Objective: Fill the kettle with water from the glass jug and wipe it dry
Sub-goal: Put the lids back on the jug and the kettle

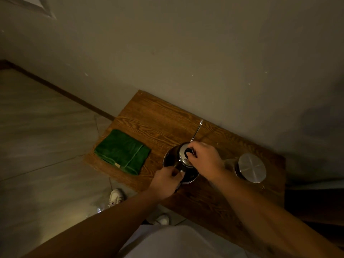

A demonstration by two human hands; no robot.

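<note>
A steel kettle with a thin curved spout stands in the middle of the wooden table. My left hand is closed around the kettle's handle at its near side. My right hand pinches the black knob of the kettle's round lid, which sits tilted at the opening. To the right stands the glass jug, capped by a round metal lid. A folded green cloth lies at the table's left end.
The table stands against a plain wall. Tiled floor spreads to the left, with my white shoes below the table's near edge. A dark object sits beside the table at right.
</note>
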